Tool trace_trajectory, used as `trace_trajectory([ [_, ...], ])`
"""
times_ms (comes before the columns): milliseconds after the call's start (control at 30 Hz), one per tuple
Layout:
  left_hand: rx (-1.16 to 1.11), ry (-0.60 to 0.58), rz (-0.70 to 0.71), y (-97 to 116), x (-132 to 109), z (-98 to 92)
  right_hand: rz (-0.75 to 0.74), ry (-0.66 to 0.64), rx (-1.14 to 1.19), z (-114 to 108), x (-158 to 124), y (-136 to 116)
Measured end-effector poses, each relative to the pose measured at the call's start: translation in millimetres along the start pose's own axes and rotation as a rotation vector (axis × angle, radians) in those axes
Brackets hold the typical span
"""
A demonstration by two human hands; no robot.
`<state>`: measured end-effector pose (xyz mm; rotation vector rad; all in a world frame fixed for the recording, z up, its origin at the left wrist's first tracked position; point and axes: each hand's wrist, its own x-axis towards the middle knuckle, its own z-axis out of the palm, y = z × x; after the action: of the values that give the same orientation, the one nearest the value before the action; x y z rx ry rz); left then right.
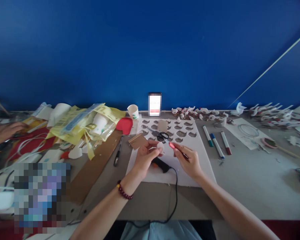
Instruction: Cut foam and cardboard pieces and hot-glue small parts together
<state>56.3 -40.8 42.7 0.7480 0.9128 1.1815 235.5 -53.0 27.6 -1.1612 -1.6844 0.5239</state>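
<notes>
Over a white foam sheet (202, 156) with several cut-out holes, both my hands meet at the middle of the table. My left hand (145, 155) is closed, pinching a small white cut-out piece (161, 146) between thumb and fingers. My right hand (187, 160) is closed too, its fingertips at the same piece; whether it holds a thin tool I cannot make out. A black glue gun (161, 164) with a cord lies on the sheet just below my hands. Black scissors (162, 136) lie on the sheet beyond them.
Three marker pens (217, 145) lie to the right, a black pen (118, 156) and cardboard strip (95, 166) to the left. Yellow bags (85, 123), a paper cup (133, 111), a phone (154, 104) and scattered white scraps (202, 113) line the back. Another person's hand (5, 131) rests far left.
</notes>
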Motion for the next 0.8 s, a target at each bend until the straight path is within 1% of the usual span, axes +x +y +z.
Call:
trace_trajectory([
  [100,-0.011,0.029,0.065,0.1,1.1,-1.6,-0.01,-0.026,0.016,0.4,-0.5,1.0],
  [233,-0.049,0.056,0.079,2.8,2.3,-1.3,0.002,-0.043,0.017,1.2,-1.3,3.2],
  [367,-0.107,0.039,0.042,5.7,2.3,-0.2,-0.006,-0.083,0.007,1.7,-1.5,3.8],
  [500,-0.182,-0.003,-0.007,7.1,1.7,1.0,-0.027,-0.117,-0.027,1.0,-2.0,5.4],
  [800,-0.23,-0.04,-0.041,6.1,1.7,0.6,-0.047,-0.115,-0.023,0.6,-3.1,6.4],
])
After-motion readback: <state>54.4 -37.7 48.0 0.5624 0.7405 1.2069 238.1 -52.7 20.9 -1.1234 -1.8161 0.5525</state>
